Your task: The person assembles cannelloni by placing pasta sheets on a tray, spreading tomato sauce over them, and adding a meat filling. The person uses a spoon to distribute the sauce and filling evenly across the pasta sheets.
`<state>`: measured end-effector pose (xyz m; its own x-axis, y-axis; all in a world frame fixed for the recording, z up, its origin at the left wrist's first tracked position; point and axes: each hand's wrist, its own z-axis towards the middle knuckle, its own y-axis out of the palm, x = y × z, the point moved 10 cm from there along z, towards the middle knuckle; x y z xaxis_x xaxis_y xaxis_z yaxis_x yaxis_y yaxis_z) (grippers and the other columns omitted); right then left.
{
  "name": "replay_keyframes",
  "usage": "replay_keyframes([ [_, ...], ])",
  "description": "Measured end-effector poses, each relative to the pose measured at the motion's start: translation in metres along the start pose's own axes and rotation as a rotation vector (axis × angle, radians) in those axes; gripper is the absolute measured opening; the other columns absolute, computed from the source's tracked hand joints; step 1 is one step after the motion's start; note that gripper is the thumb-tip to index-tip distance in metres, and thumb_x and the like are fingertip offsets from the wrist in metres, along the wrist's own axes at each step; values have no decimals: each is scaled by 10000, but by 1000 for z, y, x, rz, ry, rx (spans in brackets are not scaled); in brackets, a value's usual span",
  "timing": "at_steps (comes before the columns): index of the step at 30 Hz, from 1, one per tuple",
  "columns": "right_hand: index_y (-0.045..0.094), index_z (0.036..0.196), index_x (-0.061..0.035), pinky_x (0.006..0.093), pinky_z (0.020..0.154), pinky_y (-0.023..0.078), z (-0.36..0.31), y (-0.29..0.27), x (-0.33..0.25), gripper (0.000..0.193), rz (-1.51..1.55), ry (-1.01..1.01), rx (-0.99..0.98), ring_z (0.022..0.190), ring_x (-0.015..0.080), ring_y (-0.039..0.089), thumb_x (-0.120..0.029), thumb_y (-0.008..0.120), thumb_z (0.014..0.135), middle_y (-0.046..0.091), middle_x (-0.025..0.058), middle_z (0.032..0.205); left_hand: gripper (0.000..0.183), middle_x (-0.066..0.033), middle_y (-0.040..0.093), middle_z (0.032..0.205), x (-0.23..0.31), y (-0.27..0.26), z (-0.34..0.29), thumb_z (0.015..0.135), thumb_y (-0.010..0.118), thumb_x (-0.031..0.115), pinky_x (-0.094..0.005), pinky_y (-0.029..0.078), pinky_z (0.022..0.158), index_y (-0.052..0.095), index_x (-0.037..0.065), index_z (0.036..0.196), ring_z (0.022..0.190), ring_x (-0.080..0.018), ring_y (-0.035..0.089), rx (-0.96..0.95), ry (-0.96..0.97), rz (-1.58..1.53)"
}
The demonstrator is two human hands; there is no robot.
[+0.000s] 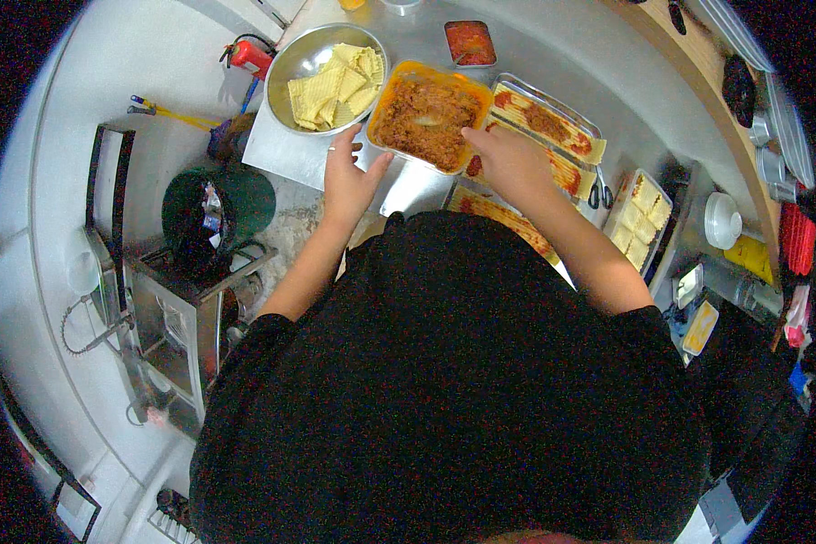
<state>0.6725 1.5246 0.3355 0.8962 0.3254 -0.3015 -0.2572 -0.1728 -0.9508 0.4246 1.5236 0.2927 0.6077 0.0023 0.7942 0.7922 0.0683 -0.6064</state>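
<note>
Meat tub (426,113) sits straight ahead on the counter (290,150), long axis running L–R, slightly tilted. Left hand (349,177) open, flat by its near-left corner. Right hand (508,159) at its right edge, nearer; grip can't tell. Pasta bowl (328,65) left of it.

Our dark-shirted torso (453,381) blocks the table's near edge and most of the nearest foil tray (503,213); we only see its far strip. Right hand (508,163) covers part of the middle tray (567,172), and we can't tell what its fingertips pinch. Spoon handle (429,119) is sunk in the meat tub (423,113), bowl end hidden. Shelf items at the right rim (771,154) are too warped and small to identify. Bin contents (210,210) are unclear.
</note>
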Motion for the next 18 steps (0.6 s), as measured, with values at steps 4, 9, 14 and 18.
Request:
replay_keyframes([
  [4, 663, 1316, -166, 502, 802, 573, -8, 7, 3, 370, -25, 33, -54, 968, 364, 704, -150, 521, 975, 712, 170, 1041, 793, -227, 631, 1304, 6, 6, 3, 793, 887, 269, -439, 535, 976, 517, -13, 1434, 1161, -340, 641, -46, 88, 73],
  [9, 656, 1326, -160, 504, 815, 574, -16, 0, 5, 367, 69, 68, 46, 969, 364, 711, -145, 511, 989, 720, 174, 1078, 810, -258, 598, 1371, 12, 11, 7, 757, 893, 263, -455, 467, 1076, 520, -31, 1414, 1270, -409, 577, -69, 144, 70],
  [14, 684, 1292, -158, 506, 828, 573, -14, 9, 22, 341, 43, 212, -41, 960, 375, 714, -172, 532, 987, 733, 198, 1061, 852, -253, 612, 1359, 20, 15, 11, 739, 902, 298, -465, 483, 1056, 515, -30, 1423, 1238, -417, 597, -90, 162, 174],
  [18, 712, 1241, -161, 515, 810, 573, -5, 3, 28, 309, 82, 229, -30, 915, 401, 712, -190, 537, 988, 729, 227, 1002, 895, -247, 631, 1334, 24, 14, 13, 711, 914, 349, -470, 502, 1021, 524, -23, 1425, 1188, -416, 623, -95, 166, 239],
])
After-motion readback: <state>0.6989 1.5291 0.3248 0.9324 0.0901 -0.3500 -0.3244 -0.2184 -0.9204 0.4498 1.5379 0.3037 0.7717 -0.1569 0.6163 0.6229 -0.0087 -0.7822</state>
